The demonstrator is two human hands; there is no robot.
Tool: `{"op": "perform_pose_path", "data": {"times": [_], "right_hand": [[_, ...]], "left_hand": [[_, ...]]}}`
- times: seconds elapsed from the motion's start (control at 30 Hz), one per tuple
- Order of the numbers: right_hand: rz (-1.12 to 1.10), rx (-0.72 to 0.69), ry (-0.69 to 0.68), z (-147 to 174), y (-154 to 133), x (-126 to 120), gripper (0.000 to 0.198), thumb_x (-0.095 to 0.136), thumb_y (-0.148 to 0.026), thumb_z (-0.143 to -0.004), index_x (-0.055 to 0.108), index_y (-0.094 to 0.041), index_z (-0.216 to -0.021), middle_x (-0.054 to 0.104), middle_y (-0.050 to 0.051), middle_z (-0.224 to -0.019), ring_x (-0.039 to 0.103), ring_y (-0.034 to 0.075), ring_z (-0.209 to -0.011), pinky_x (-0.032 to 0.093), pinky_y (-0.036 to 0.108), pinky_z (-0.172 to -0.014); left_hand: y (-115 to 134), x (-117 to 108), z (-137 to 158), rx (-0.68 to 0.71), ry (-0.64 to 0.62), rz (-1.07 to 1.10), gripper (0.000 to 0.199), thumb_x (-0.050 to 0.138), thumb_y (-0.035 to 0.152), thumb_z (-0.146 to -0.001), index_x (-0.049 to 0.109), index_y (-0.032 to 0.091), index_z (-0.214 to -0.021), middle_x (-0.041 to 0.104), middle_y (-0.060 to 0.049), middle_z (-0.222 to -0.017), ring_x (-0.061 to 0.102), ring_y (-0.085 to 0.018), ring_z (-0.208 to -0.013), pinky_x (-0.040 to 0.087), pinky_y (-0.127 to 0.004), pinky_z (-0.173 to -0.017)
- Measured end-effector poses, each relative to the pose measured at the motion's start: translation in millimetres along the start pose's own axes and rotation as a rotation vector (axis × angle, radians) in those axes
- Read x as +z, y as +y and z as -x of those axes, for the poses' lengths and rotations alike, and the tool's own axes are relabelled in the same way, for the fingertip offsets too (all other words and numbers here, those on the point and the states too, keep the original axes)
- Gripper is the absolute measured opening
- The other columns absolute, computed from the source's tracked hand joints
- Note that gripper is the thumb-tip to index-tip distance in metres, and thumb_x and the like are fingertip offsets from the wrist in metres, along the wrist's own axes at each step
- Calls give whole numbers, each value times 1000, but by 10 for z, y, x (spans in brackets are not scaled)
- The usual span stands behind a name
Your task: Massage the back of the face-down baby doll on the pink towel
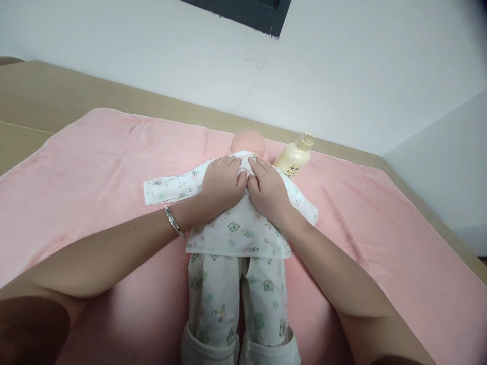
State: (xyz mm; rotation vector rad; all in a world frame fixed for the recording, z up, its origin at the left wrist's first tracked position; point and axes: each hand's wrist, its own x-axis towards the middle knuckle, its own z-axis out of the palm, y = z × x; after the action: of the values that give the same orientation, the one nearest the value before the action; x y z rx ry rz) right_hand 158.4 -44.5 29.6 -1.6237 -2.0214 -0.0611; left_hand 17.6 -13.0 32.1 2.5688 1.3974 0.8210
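A baby doll lies lengthwise before me, dressed in a white printed top (238,235) and matching trousers (220,299). Its smooth, bald head (248,143) points away from me, and no face shows. My left hand (222,182) rests flat on the upper part of the top, fingers stretched out, with a silver bangle (174,221) on the wrist. Beside it my right hand (268,188) lies flat on the same cloth, its thumb close to the left thumb. One sleeve (165,190) spreads out to the left; the other is partly behind my right hand.
A pale yellow pump bottle (294,156) lies tilted right of the doll's head. Under everything is a pink blanket (125,152) on a wooden table (68,94). A white wall (152,50) stands behind, with a dark frame (251,12) at the top. White cuffs (209,352) show at the doll's feet.
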Motion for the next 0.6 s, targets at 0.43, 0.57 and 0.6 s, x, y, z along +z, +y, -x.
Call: {"op": "perform_pose_path", "data": {"times": [0.43,0.57,0.6], "right_hand": [[-24,-11,22,-4,36,30,52,33,-24,-93,57,-6,-136,60,18,-141,51,32,-138,42,53,-115],[-29,-11,37,1,36,35,51,33,-25,-94,58,-9,-135,61,17,-139,52,32,-137,43,54,-115],[-29,-9,41,2,34,33,51,33,-25,-94,58,-9,-135,62,17,-139,53,32,-136,43,54,-114]], "left_hand": [[-11,14,-6,0,20,4,26,38,20,-93,62,14,-100,69,-12,-102,62,-29,-96,48,-43,-87],[-13,17,-5,0,27,25,26,38,20,-92,63,14,-100,69,-12,-102,62,-29,-97,48,-43,-89],[-13,17,-4,-2,27,34,27,38,20,-92,63,14,-100,70,-12,-103,62,-29,-98,48,-43,-90]]}}
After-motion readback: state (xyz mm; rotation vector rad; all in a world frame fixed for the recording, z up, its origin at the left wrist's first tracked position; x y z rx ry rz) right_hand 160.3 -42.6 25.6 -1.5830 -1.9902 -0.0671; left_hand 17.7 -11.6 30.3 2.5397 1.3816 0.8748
